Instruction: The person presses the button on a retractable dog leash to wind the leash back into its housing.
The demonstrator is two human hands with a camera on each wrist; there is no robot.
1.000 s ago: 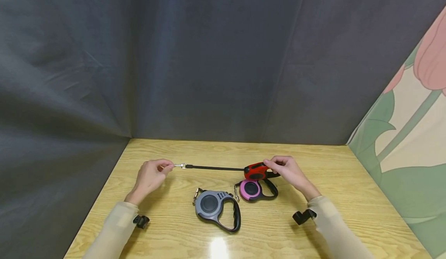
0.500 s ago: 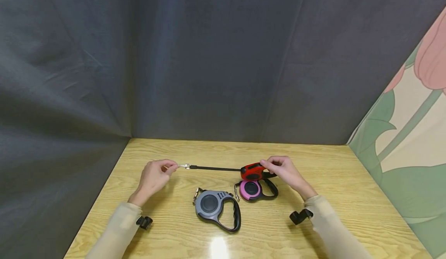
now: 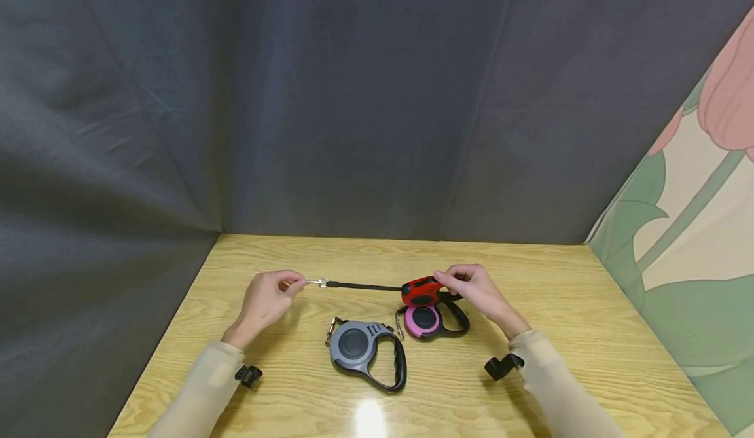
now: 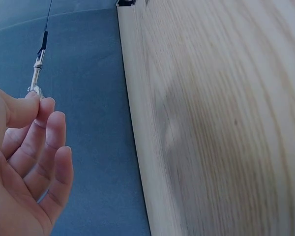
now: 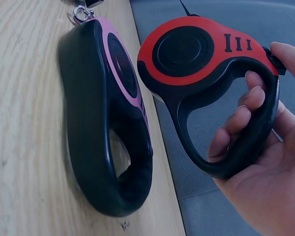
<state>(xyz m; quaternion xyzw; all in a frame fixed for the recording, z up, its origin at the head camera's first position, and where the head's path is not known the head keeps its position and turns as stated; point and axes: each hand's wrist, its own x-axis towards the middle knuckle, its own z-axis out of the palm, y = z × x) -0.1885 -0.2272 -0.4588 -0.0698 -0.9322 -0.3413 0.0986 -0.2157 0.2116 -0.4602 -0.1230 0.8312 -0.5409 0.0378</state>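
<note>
My right hand grips the black loop handle of a red retractable dog leash; its fingers pass through the loop and the thumb lies at the button. A short length of black strap runs straight out to the left. At its end is a silver metal clip, which my left hand pinches between thumb and forefinger, the other fingers loosely bent. In the head view the red leash is held above a pink retractable leash and hides its upper edge.
A larger grey retractable leash lies on the wooden table, in front of the pink one and between my forearms. Dark cloth hangs behind and at the left; a flower-patterned cloth hangs at the right.
My left hand has moved right with the clip, and my right hand has shifted slightly left with the red leash. The strap between them is shorter. The grey and pink leashes stay put.
</note>
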